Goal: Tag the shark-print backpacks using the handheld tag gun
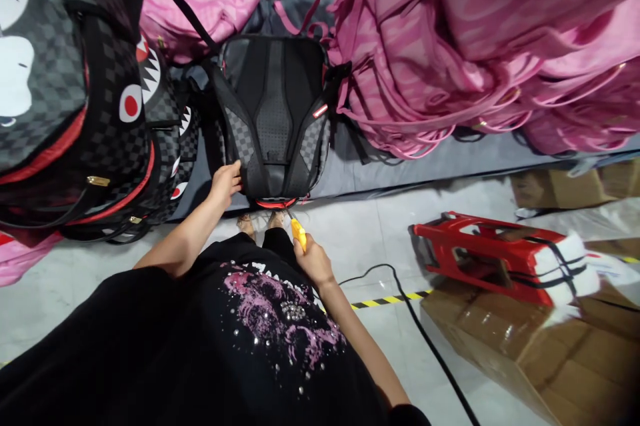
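Note:
A black and grey checkered backpack (273, 113) lies in front of me with its padded back panel and straps facing up. Its near edge shows red trim (276, 203). My left hand (226, 184) is at the backpack's lower left side, fingers bent over the edge by the strap; the thumb is hidden. In my right hand (314, 261), closed around its handle, is a small yellow-handled tool (299, 234). The tool's thin tip points at the red-trimmed edge; whether it touches the backpack cannot be made out.
Dark checkered backpacks with shark-mouth prints (107, 99) stand to the left. Pink backpacks (400, 66) are piled at the right on the grey-covered table (360, 176). A red folded stand (475, 256) rests on cardboard boxes (487, 319). A black cable (425, 329) crosses the floor.

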Motion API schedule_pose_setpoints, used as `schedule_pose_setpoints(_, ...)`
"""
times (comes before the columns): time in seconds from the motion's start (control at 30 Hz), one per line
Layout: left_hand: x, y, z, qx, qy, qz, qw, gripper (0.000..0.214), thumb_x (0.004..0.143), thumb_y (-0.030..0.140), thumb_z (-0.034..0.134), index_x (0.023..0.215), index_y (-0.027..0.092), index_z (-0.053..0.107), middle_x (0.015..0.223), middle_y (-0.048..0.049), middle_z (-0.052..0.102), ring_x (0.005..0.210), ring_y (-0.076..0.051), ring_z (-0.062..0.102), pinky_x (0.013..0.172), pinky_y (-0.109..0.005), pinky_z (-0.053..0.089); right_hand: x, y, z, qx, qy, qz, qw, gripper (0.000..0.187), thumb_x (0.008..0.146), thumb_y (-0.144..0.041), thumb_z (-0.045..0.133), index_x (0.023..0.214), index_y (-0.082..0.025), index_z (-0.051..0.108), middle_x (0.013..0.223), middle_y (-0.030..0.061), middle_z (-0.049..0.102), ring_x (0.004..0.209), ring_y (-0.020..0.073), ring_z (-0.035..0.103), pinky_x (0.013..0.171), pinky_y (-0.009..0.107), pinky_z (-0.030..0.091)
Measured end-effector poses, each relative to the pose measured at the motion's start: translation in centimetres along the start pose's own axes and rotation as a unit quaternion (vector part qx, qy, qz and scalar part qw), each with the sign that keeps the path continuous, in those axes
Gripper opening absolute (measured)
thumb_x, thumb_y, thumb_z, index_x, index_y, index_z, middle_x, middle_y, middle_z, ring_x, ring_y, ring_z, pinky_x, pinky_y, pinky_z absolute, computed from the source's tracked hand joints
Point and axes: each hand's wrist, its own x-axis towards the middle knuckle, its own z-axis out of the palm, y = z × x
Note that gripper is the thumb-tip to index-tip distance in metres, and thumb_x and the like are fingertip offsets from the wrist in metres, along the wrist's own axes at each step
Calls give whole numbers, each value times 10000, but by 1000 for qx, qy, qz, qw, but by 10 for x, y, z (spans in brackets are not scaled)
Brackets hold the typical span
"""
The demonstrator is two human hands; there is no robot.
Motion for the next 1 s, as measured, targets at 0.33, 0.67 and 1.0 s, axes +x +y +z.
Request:
schedule_pose_setpoints(0.33, -15, -27, 78, 666, -109, 380, 632, 929, 732, 118, 669, 1567, 160, 264, 1591, -249, 278, 1484, -402, 263, 1188, -586, 201, 9, 20, 6, 33, 24, -49, 998, 404, 1001, -356, 421, 1348, -174, 519, 1065, 111, 727, 975, 231, 702, 744, 276, 456)
schedule_pose_setpoints(0.67, -65, 57, 113, 150, 158, 341, 914, 194, 744, 304, 620, 860, 179, 710, 760, -51, 696, 803, -258, 685, 769, -356, 554, -41, 65, -51, 44, 184, -248, 950, 432, 969, -377, 421, 1349, -191, 510, 1012, 85, 742, 876, 247, 705, 762, 310, 471)
schedule_pose_setpoints(1.0, -114, -61, 126, 195, -69, 207, 956, 419, 841, 609, 541, 812, 239, 735, 751, -78, 721, 802, -295, 686, 703, -445, 570, 3, 107, -48, -23, 115, -226, 967, 372, 1018, -360, 374, 1308, -186, 529, 957, 87, 747, 849, 231, 718, 714, 275, 442)
